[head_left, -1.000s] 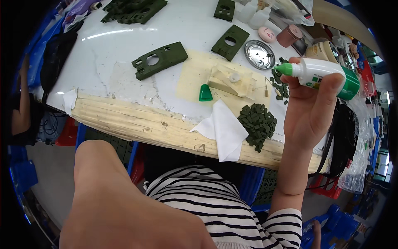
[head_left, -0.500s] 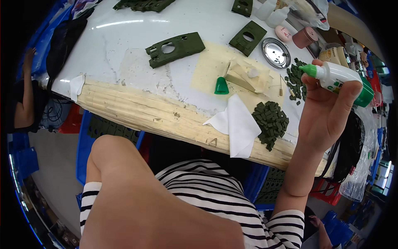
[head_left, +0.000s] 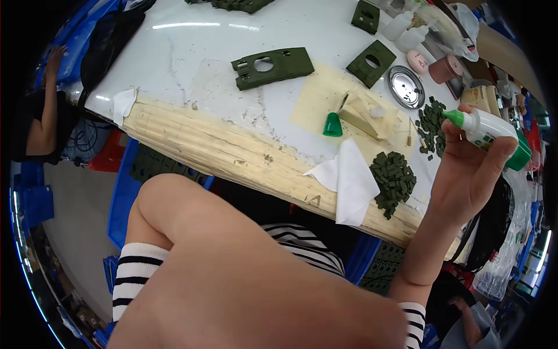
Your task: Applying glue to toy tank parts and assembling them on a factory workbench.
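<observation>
Raised over the table's right side, my right hand (head_left: 465, 174) is closed round a white glue bottle (head_left: 483, 125) with a green nozzle and green base. The nozzle points left. My left arm (head_left: 232, 256) crosses close below the camera, large and blurred; the fingers of that hand are hidden. A green plastic cap (head_left: 332, 125) stands beside a small cream box (head_left: 363, 116) with a torn, crumpled top. Small dark green rectangular pieces lie in a near pile (head_left: 394, 181) and a far pile (head_left: 430, 123). A white cloth (head_left: 356, 183) hangs over the front edge.
Dark green hull-shaped plastic parts (head_left: 273, 68) (head_left: 372, 63) lie on the white table (head_left: 192, 52). A round metal lid (head_left: 406, 87), a pink jar (head_left: 446, 70) and white squeeze bottles (head_left: 411, 38) stand at the right. Another person's arm (head_left: 51, 110) shows at far left.
The whole view has shifted, so the table sits further right. My left arm now reaches further across the lower view. The glue bottle stays in my right hand.
</observation>
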The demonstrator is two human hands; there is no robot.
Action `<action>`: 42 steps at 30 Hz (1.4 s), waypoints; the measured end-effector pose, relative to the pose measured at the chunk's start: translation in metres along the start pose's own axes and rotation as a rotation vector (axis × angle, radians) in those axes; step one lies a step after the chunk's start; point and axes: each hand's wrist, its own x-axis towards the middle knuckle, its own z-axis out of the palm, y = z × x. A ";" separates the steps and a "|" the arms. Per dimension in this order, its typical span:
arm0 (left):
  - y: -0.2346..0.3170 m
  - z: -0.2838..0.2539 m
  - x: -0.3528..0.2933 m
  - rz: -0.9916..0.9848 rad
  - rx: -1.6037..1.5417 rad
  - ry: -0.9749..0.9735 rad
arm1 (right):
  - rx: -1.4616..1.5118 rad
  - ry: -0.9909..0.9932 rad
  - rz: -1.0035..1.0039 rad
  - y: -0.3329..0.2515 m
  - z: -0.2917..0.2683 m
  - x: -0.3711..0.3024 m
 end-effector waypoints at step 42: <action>-0.003 -0.004 0.025 0.014 0.097 -0.107 | -0.092 -0.050 -0.022 -0.005 0.010 0.001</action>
